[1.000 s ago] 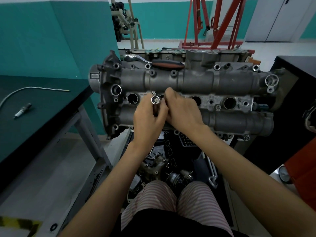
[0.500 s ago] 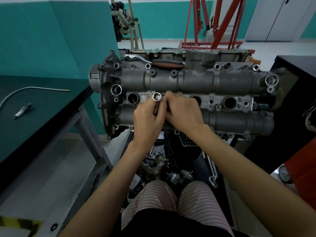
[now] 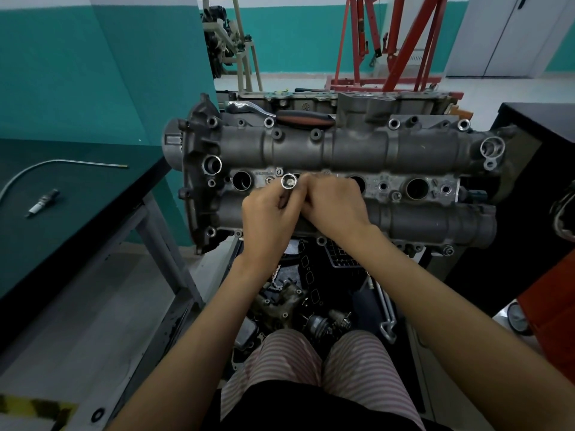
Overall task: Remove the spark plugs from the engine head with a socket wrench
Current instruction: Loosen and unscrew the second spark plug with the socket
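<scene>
A grey engine head lies across a stand in front of me, with a row of round plug wells along its middle. My left hand grips a silver socket whose open end faces the camera, just in front of the second well. My right hand is curled against it and pinches the same tool from the right. The lower part of the socket is hidden by my fingers. A ratchet wrench with a black and red handle rests on the top of the head. One removed spark plug lies on the green table.
The green table at left also carries a bent metal rod. Loose engine parts fill the tray under the head, above my knees. A red engine hoist stands behind, and a black bench at right.
The socket has risen a little toward the second well and both hands have moved up with it. Nothing else has moved.
</scene>
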Available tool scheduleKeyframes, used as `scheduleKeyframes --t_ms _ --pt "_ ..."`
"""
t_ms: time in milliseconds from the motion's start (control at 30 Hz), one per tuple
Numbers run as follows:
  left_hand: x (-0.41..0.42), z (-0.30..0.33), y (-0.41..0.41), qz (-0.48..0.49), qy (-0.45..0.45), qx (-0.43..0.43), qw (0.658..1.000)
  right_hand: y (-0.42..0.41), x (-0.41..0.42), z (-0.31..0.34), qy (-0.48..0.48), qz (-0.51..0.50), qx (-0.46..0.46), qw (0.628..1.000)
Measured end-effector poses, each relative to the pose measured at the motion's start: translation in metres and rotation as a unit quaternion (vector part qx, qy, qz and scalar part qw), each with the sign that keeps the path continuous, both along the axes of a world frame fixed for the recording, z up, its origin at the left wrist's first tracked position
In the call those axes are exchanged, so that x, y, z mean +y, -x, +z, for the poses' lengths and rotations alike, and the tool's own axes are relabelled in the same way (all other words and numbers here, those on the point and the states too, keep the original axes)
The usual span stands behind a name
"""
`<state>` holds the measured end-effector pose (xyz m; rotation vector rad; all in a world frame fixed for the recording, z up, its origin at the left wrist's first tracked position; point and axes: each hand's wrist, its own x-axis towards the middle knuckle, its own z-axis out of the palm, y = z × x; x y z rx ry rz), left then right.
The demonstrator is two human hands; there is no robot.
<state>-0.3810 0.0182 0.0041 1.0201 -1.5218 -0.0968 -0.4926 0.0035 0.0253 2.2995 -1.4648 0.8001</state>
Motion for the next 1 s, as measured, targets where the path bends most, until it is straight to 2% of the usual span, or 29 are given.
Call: scheduleKeyframes --t_ms 167,300,367,433,500,567,633,700,800,900,933,967,1000 --pt "0.006 -0.001 0.000 -0.020 -0.021 0.027 0.999 -0.001 -0.003 -0.003 0.010 -0.010 0.017 1.000" --pt "0.007 0.003 -0.003 -0.030 -0.041 0.017 0.999 0.000 0.003 -0.001 0.023 0.066 -0.068 0.995" --pt "0.006 0.010 -0.007 -0.017 -0.026 -0.035 0.999 0.003 0.005 -0.002 0.020 0.091 -0.135 0.987" --pt "0.004 0.019 -0.014 0.027 0.010 -0.127 0.991 0.006 0.008 -0.005 -0.008 0.100 -0.214 0.972" --pt "0.003 0.029 -0.019 0.092 0.045 -0.231 0.968 0.007 0.011 -0.006 -0.038 0.106 -0.308 0.945" --pt "0.002 0.038 -0.020 0.121 0.064 -0.274 0.952 0.007 0.013 -0.004 -0.080 0.098 -0.396 0.909" --pt "0.004 0.043 -0.018 0.130 0.087 -0.281 0.947 0.007 0.014 0.003 -0.174 0.075 -0.453 0.871" --pt "0.008 0.047 -0.016 0.142 0.118 -0.271 0.945 0.004 0.016 0.013 -0.318 0.057 -0.485 0.813" --pt "0.017 0.051 -0.017 0.151 0.178 -0.237 0.943 -0.002 0.021 0.030 -0.501 0.088 -0.561 0.653" --pt "0.028 0.058 -0.020 0.143 0.242 -0.225 0.933 -0.008 0.020 0.041 -0.587 0.161 -0.617 0.499" --pt "0.032 0.060 -0.021 0.141 0.257 -0.225 0.929 -0.011 0.018 0.044 -0.602 0.166 -0.627 0.466" --pt "0.035 0.062 -0.022 0.140 0.269 -0.224 0.926 -0.013 0.016 0.046 -0.611 0.153 -0.634 0.448" --pt "0.039 0.063 -0.023 0.138 0.280 -0.220 0.924 -0.015 0.013 0.046 -0.615 0.130 -0.635 0.449"
